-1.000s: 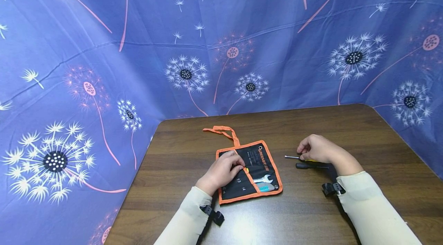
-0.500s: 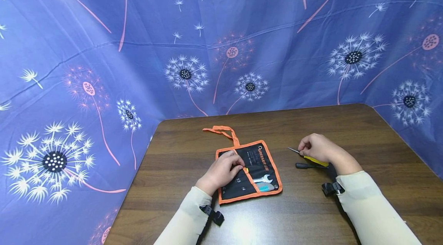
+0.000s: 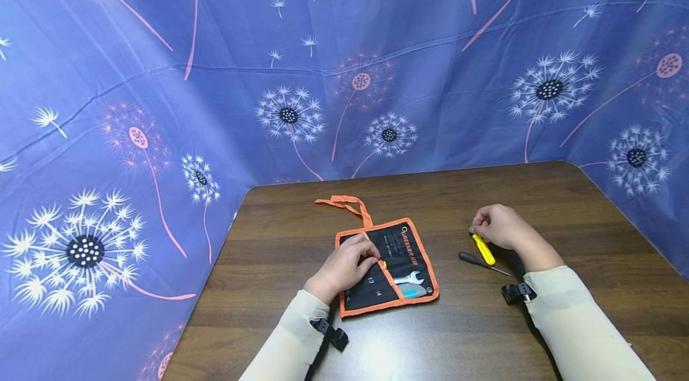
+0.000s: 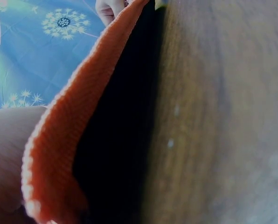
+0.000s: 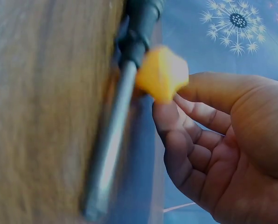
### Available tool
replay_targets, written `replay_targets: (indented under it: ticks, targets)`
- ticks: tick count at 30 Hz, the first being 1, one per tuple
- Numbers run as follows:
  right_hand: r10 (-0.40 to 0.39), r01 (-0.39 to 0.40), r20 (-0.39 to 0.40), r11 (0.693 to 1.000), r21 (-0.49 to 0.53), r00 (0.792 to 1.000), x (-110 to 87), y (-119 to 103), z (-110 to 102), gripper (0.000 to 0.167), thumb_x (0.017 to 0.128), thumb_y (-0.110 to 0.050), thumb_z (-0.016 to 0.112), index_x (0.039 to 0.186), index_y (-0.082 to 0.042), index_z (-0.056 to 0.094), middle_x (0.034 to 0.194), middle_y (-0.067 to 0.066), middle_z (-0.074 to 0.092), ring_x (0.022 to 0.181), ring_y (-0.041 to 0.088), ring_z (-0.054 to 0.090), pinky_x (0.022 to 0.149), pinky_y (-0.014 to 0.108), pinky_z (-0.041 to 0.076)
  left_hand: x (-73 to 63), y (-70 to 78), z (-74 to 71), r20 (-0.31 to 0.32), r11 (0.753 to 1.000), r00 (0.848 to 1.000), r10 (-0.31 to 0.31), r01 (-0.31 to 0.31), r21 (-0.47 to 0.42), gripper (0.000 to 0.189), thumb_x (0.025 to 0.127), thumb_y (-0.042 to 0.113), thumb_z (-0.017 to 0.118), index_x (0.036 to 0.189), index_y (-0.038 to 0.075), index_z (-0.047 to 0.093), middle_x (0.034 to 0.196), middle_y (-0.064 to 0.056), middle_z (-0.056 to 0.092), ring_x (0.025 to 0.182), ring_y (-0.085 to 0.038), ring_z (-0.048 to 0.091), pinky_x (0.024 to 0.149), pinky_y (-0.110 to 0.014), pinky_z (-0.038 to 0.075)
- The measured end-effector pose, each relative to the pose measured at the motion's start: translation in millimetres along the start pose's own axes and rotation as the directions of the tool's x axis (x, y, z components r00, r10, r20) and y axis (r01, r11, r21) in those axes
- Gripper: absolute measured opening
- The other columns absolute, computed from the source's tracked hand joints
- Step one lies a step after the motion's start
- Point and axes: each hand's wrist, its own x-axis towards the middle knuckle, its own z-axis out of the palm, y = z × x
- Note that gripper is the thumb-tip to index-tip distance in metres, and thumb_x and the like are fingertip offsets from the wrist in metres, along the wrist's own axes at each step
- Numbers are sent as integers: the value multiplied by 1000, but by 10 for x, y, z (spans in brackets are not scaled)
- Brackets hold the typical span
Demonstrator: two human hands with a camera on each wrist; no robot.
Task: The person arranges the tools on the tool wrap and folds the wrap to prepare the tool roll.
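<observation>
A black tool pouch (image 3: pixel 401 243) with orange trim lies spread on the table. My left hand (image 3: pixel 346 267) rests over its left part and pinches the orange pocket edge between thumb and fingers. In the pocket show an open-end wrench (image 3: pixel 410 278) and a grey-and-teal handle (image 3: pixel 413 291). Farther right, my right hand (image 3: pixel 503 230) pinches a screwdriver with a yellow handle (image 3: pixel 484 249) near its shaft, the handle pointing toward me. A black-handled screwdriver (image 3: pixel 473 259) lies on the table just below it; the right wrist view shows the yellow handle end (image 5: pixel 163 73) close beside it.
Orange tie straps (image 3: pixel 348 200) trail from the pouch's far edge. The brown wooden table (image 3: pixel 280 219) meets a blue dandelion-print cloth (image 3: pixel 231 100) at the back and left.
My right hand has turned the yellow screwdriver from lying sideways to handle toward me and shifted slightly away and right. The black screwdriver has turned a little. My left hand stays put.
</observation>
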Motion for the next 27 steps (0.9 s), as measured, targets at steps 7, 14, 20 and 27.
replay_targets:
  ticks: [7, 14, 20, 27]
  targets:
    - [-35, 35, -25, 999, -3, 999, -4, -8, -35, 10, 94, -13, 76, 89, -7, 71, 75, 1, 64, 65, 18, 61, 59, 35, 49, -3, -7, 0, -1, 1000, 1000, 5, -5, 8, 4, 104, 29, 69, 106, 27, 72, 102, 15, 56, 92, -1, 55, 80, -22, 50]
    - [-208, 204, 37, 974, 95, 977, -28, 50, -135, 22, 89, 5, 75, 108, -5, 78, 102, 3, 73, 90, 20, 65, 74, 28, 53, -8, -9, -10, 4, 1000, 1000, -13, 13, 7, 4, 104, 28, 69, 106, 28, 72, 103, 14, 56, 93, -1, 56, 80, -23, 51]
    - [-243, 228, 120, 966, 124, 963, -39, 100, -157, 31, 84, 12, 77, 109, -6, 79, 110, 7, 73, 100, 26, 66, 84, 36, 56, -4, -2, -15, 10, 1000, 1000, -20, 20, 4, 5, 104, 28, 68, 106, 28, 72, 103, 14, 56, 94, -2, 56, 81, -23, 51]
    - [-182, 175, 92, 981, 78, 979, -37, 104, -103, 28, 80, 10, 82, 101, -7, 80, 102, 6, 71, 91, 23, 62, 75, 32, 53, -6, 6, -9, 8, 1000, 1000, -20, 20, -1, 4, 104, 28, 69, 106, 27, 73, 102, 14, 56, 92, -1, 56, 80, -23, 51]
